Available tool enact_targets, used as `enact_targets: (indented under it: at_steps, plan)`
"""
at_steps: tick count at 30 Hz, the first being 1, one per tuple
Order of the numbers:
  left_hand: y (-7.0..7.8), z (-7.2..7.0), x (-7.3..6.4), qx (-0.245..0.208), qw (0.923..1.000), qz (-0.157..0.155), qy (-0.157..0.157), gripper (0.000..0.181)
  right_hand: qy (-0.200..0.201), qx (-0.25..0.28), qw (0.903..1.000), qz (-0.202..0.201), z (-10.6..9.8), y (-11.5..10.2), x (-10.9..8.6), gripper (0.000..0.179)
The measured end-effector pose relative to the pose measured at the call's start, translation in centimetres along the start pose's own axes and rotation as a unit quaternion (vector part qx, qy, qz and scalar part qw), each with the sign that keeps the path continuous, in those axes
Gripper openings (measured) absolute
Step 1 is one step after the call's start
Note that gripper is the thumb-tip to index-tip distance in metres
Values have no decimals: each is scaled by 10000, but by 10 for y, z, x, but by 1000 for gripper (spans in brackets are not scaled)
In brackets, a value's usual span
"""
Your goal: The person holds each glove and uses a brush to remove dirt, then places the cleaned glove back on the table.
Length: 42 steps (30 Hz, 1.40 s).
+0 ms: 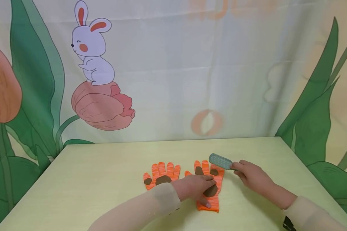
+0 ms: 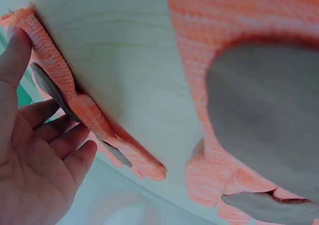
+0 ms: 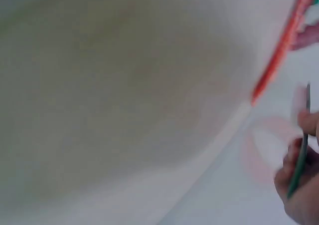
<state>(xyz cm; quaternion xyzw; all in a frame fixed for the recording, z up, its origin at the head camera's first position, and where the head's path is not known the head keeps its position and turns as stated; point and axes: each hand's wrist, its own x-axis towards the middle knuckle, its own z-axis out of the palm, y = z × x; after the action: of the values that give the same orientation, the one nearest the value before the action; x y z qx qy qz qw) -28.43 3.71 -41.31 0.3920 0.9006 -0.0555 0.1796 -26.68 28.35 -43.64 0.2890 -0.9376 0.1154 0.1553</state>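
Two orange knitted gloves with brown-grey patches lie on the table, fingers pointing away. My left hand (image 1: 195,187) rests on the right-side glove (image 1: 215,203), its thumb by the cuff and its fingertips on the palm patch (image 2: 55,90). My right hand (image 1: 253,175) grips the handle of a flat blue-green tool with a dotted, grater-like face (image 1: 219,161); its kind is unclear. The tool's head is over or just beyond that glove's fingertips; contact cannot be told. The left-side glove (image 1: 159,175) is partly hidden by my left forearm, and nothing holds it.
The pale yellow table (image 1: 104,170) ends at a hanging cloth (image 1: 173,80) printed with a rabbit, tulips and leaves. A small black object (image 1: 289,223) shows beside my right sleeve.
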Motion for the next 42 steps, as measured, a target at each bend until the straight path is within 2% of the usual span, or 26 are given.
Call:
enact_targets:
  at_steps: [3,6,9,12,15,18,21,24,27,30,31,34,36,40,42]
  plan:
    - [0,1,0,-40,10000,-25,-47,85,-276,285,9991,-128,1,1,-1,19]
    - [0,2,0,19,10000,1,-59,86,-505,192,9985,-104,2,0,-2,20]
    - [1,3,0,110,9999,57,-17,86,-153,23,9998,139,2,-1,0,19]
    - [1,2,1,111,9999,114,4,85,-58,387,9992,23,-1,1,1,17]
    - [2,2,0,123,9998,130,9,85,-459,738,9960,-220,-2,2,0,18]
    - [2,0,-2,92,9999,111,5,86,-705,654,9952,-182,-1,-1,0,19]
    - [2,-2,-3,62,9999,86,29,86,-382,404,9984,45,1,-6,2,17]
    - [1,-3,-3,91,9999,86,45,85,-68,461,9989,50,2,-7,4,18]
    - [0,-4,-3,184,9998,81,23,85,-261,618,9975,-208,5,-5,4,21]
    - [0,-3,-3,194,9998,51,-34,85,-593,524,9965,-264,6,-3,5,21]
    - [0,-3,-3,208,9998,39,-39,85,-600,433,9971,-188,6,-3,6,21]
    - [1,-2,-2,193,9998,29,-32,85,-283,303,9991,114,5,-2,9,19]
    - [1,-2,-2,210,9998,35,-19,85,-198,514,9985,47,4,1,10,19]
    - [2,-2,-3,206,9998,14,-31,85,-560,948,9928,-482,5,3,8,21]
    - [2,-2,-4,163,9999,5,-24,85,-688,916,9923,-474,5,2,8,23]
